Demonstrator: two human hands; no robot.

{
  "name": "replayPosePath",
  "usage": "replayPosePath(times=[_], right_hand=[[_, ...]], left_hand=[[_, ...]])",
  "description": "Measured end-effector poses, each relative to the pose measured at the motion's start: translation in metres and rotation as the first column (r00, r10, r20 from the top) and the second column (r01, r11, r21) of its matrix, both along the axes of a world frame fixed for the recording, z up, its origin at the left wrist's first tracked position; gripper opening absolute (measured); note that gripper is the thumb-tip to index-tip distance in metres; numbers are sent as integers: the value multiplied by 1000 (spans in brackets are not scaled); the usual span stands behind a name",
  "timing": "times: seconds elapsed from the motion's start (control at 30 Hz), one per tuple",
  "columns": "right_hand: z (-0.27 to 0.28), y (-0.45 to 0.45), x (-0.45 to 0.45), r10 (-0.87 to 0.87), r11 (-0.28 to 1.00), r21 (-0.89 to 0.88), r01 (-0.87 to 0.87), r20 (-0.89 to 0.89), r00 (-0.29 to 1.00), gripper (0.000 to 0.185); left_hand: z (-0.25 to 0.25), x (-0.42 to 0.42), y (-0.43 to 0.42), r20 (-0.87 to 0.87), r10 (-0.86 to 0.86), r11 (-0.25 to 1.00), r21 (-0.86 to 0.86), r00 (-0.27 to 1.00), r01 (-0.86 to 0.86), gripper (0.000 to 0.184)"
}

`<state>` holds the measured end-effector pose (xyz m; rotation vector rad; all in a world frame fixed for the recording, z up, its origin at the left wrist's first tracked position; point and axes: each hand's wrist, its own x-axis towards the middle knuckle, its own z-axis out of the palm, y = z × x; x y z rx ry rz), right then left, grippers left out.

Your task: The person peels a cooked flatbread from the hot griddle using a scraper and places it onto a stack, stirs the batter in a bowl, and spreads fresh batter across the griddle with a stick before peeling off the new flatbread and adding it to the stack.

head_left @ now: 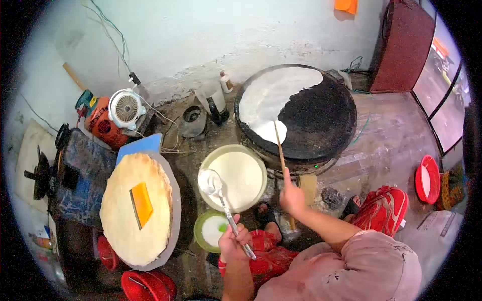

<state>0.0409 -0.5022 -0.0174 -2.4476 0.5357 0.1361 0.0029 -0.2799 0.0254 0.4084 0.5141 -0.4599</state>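
Observation:
My right hand [292, 196] is closed round the handle of a wooden spreader [280, 145]. The spreader's far end rests in white batter [273, 100], which covers the left and upper part of a round black griddle [321, 125]. My left hand [235, 241] grips a metal ladle [226, 205] by its handle. The ladle's batter-coated bowl is over the left side of a large pale-green basin [262, 165] of batter. Just below that basin is a smaller green bowl [197, 236] with white liquid.
Left, a stack of flat round pancakes [120, 200] bears a yellow scraper [142, 204]. Behind are a fan [127, 108], an orange gas cylinder [103, 125], a pitcher [213, 98] and a small bottle [226, 83]. Red basins stand at lower left [150, 286] and far right [433, 193].

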Motion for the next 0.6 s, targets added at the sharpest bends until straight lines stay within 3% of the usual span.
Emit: replayPosePath(times=[0.07,0.1,0.13,0.2,0.23,0.33,0.37,0.47,0.53,0.6], right_hand=[[-45,13,10,105,987,-150,-61,309,945,75],[-42,17,21,159,975,-194,-110,258,953,76],[-43,18,38,138,974,-193,-114,116,984,76],[-28,3,42,-19,995,-101,24,41,999,75],[-42,-6,30,-4,993,-113,22,163,987,74],[-21,-17,-14,-84,996,12,84,64,994,77],[-23,-16,-20,-46,998,33,44,62,997,74],[-25,-1,-4,133,990,-49,-133,8,991,70],[-37,-16,9,94,985,-141,-95,-12,995,69],[-36,-41,-7,0,997,-80,3,27,1000,72]], left_hand=[[10,1,-4,67,-9,995,96,998,3,36],[12,-1,-7,81,-15,978,210,997,-3,35],[12,-1,-8,84,-18,976,216,996,0,35],[11,1,-5,1,5,997,77,1000,-5,35],[10,1,-4,-1,-1,998,59,1000,1,34],[8,3,-5,-58,7,999,-37,998,-10,34],[3,3,-5,-39,15,993,-115,999,-20,33],[0,2,-6,7,1,991,-131,1000,0,34],[3,0,-6,-26,-9,994,-113,1000,6,34],[2,0,-7,-31,5,992,-128,1000,-9,35]])
